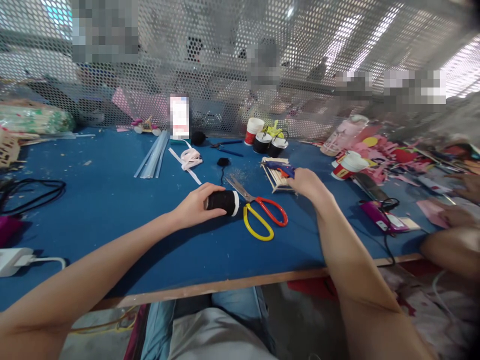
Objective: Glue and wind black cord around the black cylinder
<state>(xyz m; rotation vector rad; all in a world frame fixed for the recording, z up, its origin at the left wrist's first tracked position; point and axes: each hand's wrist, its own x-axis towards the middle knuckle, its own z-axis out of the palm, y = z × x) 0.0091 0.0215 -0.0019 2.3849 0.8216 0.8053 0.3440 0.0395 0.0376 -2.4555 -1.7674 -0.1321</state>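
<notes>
My left hand [200,206] is wrapped round a black-covered cup [222,202] with a white rim, tipped on its side just above or on the table. A thin black yarn trails toward a small black clump [223,162] behind it. Right of the cup lie scissors [258,210] with one red and one yellow handle, blades apart. My right hand [305,184] grips a blue glue gun [279,168] with an orange trigger, over a small rack of wooden sticks [277,181]. Whether the gun rests on the rack I cannot tell.
Clear glue sticks [153,156], a pale ribbon [191,159] and pliers [227,147] lie further back. Paper cups [254,131] and black-wrapped cups [277,146] stand near the mesh screen [225,100]. A phone [179,116] leans there. Another person's arm [453,245] is at right.
</notes>
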